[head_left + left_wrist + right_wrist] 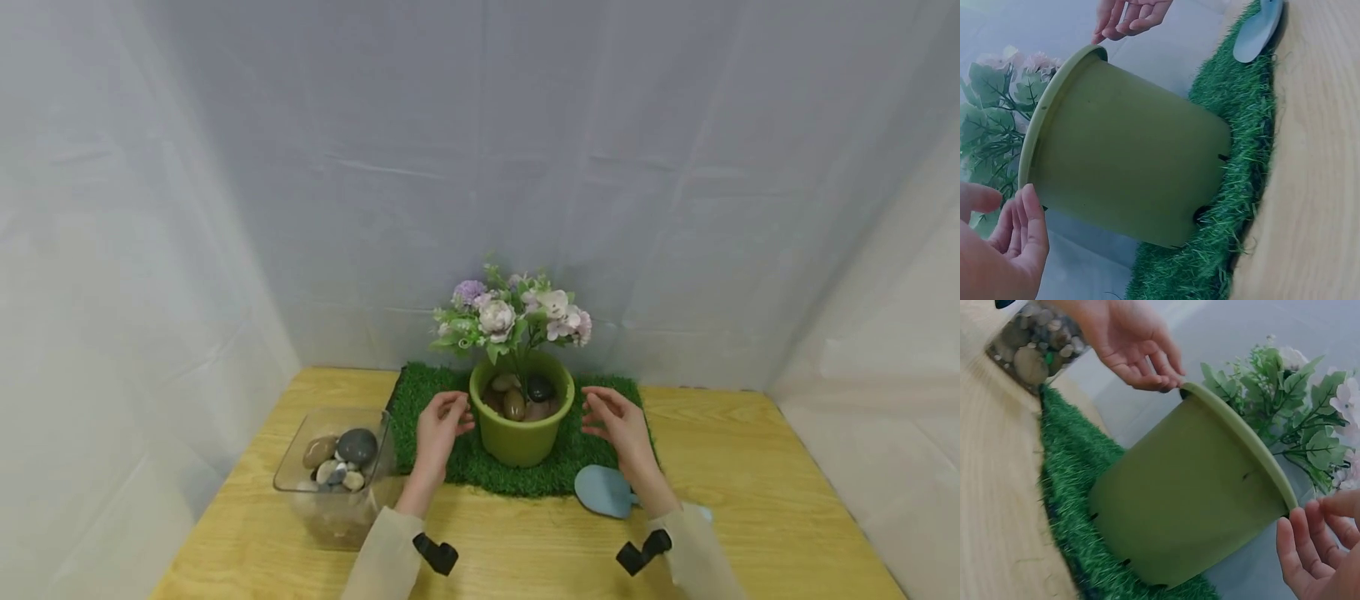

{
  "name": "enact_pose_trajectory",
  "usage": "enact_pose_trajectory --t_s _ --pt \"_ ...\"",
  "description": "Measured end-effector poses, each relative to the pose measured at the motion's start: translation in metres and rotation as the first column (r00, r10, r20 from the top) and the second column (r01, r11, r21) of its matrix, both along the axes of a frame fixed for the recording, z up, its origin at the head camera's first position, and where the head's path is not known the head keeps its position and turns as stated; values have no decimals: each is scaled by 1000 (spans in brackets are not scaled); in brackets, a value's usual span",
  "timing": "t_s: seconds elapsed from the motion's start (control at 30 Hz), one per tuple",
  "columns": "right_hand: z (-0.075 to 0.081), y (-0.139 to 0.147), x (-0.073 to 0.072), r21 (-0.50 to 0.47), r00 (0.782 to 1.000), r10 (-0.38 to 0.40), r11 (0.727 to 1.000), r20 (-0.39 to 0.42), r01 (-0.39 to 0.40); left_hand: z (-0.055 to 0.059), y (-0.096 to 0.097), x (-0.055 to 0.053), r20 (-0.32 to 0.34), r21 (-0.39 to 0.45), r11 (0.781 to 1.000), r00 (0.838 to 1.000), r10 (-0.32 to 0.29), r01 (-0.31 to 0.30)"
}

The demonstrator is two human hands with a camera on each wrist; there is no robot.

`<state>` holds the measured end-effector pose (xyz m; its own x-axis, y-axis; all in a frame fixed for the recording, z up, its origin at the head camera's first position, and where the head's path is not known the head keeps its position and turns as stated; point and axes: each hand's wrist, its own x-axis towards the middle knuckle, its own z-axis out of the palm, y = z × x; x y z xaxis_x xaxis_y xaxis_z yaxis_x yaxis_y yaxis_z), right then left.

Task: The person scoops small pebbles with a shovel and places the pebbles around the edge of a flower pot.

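Observation:
A green flowerpot point(519, 442) stands upright on the artificial grass mat point(450, 475). Stones point(514, 404) lie inside it around the stems of a bunch of pink, white and purple flowers point(497, 320). My left hand point(441, 429) is at the pot's left side, its fingers loosely bent and fingertips right by the rim. On the opposite side is my right hand point(621, 421), relaxed in the same way, with its fingertips close to the rim. Both wrist views show the thumbs apart from the fingers and nothing gripped between them.
To the left, a clear plastic container point(288, 475) holds several stones point(357, 447) of different sizes. A light blue toy shovel point(603, 491) lies at the mat's front right edge, its handle partly hidden under my right forearm. Pale curtains point(480, 167) enclose the wooden table point(525, 550).

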<state>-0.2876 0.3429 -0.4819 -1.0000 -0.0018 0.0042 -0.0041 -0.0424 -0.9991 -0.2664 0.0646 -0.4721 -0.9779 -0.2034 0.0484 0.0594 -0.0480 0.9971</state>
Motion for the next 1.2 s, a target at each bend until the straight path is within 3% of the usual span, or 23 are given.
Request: enact_pose_trajectory --t_s 0.4,0.53,0.73,0.93,1.07,1.2 --pt "-21 -12 27 66 998 51 997 -36 -48 2 -1 30 -76 -78 990 989 -123 117" --pt "-21 -21 36 97 992 96 991 -83 -88 13 -6 39 -140 -135 980 976 -167 149" --pt "-15 -38 50 134 966 191 976 -174 -169 39 -18 51 -223 -220 962 952 -211 161" --pt "-11 -63 56 170 938 298 948 -174 -270 63 -40 62 -259 -296 945 941 -218 137" --pt "-8 -82 61 165 918 359 929 -171 -332 76 -61 71 -306 -335 939 934 -183 74" --pt "-8 -102 66 199 896 401 910 -191 -365 82 -89 83 -355 -352 936 926 -127 -7"
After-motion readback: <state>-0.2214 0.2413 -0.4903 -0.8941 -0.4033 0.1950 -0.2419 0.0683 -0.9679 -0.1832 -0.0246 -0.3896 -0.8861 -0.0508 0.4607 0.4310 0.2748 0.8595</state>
